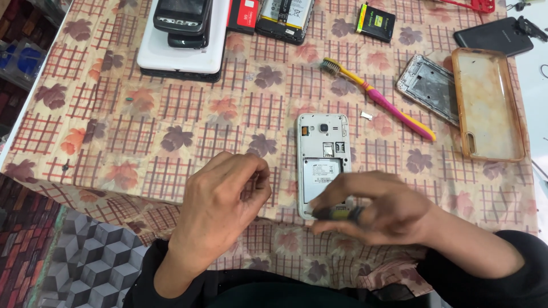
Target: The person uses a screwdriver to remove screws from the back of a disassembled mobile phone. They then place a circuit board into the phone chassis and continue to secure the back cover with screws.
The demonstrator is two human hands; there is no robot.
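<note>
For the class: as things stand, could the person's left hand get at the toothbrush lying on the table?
Probably yes, with a stretch. The left hand hovers near the table edge, and the toothbrush lies farther out, beyond the opened phone. Nothing tall stands between them; the hand would only pass over the flat phone.

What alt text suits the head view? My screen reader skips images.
A white phone with its back cover off lies on a leaf-patterned tablecloth; the right hand grips a dark tool at its lower end, the left hand alongside. A toothbrush lies beyond.
</note>
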